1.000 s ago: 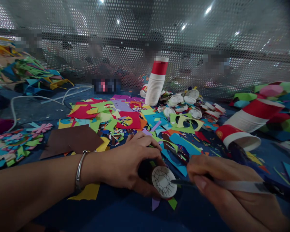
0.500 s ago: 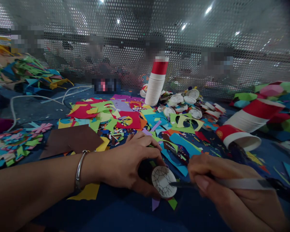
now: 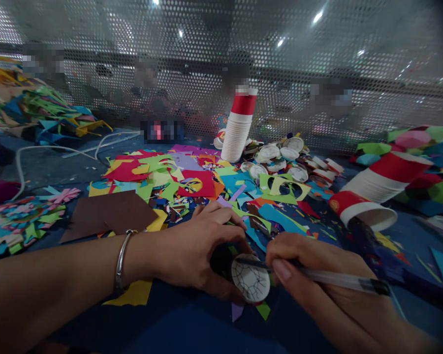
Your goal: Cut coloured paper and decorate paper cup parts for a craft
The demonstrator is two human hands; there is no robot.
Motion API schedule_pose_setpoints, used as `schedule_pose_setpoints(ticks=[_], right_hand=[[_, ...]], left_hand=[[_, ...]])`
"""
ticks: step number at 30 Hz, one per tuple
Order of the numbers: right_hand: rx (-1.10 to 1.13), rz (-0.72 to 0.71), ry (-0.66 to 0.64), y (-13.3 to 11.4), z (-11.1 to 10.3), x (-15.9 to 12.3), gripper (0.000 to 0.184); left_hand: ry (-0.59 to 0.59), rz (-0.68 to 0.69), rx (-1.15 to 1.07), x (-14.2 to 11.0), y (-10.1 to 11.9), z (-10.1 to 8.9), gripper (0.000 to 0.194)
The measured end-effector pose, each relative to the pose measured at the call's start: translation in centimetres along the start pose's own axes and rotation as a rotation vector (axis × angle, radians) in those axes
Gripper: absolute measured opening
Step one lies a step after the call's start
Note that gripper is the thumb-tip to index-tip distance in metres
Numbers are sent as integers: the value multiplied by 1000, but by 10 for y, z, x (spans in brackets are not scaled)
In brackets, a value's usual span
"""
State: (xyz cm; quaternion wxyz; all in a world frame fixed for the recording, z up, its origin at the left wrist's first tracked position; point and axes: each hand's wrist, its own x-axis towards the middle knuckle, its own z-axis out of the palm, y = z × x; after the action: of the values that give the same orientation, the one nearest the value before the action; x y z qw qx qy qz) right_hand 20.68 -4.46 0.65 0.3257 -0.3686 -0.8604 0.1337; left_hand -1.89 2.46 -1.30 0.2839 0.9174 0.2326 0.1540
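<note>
My left hand [image 3: 203, 246] lies on the table with thumb and fingers curled around a small round white disc, seemingly a cut paper cup bottom [image 3: 251, 280]. Dark pen lines form a curved pattern across its face. My right hand [image 3: 313, 285] is closed around a pen [image 3: 339, 278] with a clear barrel. The pen's dark tip lies over the upper left part of the disc. Purple and green paper scraps [image 3: 264, 310] stick out just below the disc.
Coloured paper scraps [image 3: 203, 182] cover the table's middle. A tall stack of paper cups [image 3: 237, 130] stands behind them, beside a pile of cut cup bottoms [image 3: 280, 155]. More cups [image 3: 387, 177] lie at the right. Brown paper [image 3: 107, 214] is at the left, before a perforated screen [image 3: 192, 64].
My right hand and the pen have moved left, taking the tip from the disc's right side to its upper left. My left hand and the disc have stayed put.
</note>
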Motion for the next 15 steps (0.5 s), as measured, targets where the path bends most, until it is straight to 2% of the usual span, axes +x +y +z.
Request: schedule_pose_setpoints(ticks=[8, 15], right_hand=[[104, 63, -157, 8, -2, -6, 15], [46, -78, -64, 3, -3, 0, 16]], left_hand=[[1, 4, -10, 1, 0, 0, 51], [-14, -17, 0, -1, 2, -1, 51]])
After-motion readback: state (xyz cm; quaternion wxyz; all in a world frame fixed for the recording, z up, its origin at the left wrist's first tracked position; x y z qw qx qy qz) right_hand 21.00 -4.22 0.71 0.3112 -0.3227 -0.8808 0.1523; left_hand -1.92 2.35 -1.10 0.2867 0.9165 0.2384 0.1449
